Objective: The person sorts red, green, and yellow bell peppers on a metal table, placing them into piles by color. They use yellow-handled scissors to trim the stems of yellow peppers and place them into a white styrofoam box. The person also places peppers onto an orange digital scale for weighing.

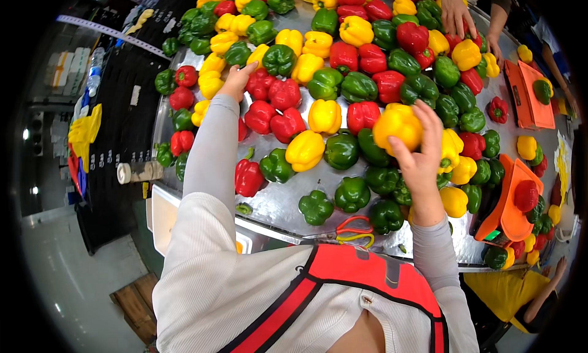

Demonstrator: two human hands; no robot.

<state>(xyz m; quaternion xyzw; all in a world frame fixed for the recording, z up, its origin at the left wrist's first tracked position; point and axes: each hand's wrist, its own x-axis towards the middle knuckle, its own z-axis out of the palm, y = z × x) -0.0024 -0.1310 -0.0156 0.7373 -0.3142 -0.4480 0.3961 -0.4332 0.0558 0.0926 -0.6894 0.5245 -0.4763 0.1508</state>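
Note:
My right hand [420,155] grips a yellow bell pepper [398,128], raised above the metal table [285,203]. Green and red bell peppers lie around and beneath it, including a red one [363,116] just to its left. My left hand [236,81] reaches out among the peppers at the upper left, and some of its fingers are hidden. It is beside a red bell pepper [260,83] and close to a yellow one [258,55]; I see nothing held in it. Scissors with red and yellow handles [353,233] rest near the table edge before me.
Across the table, another person's hands [457,17] are among the peppers. Orange-topped scales [517,201] with peppers on them stand to the right. A lidded clear jar [140,171] and a white bin [163,213] are at the left. Someone in yellow [510,293] is at lower right.

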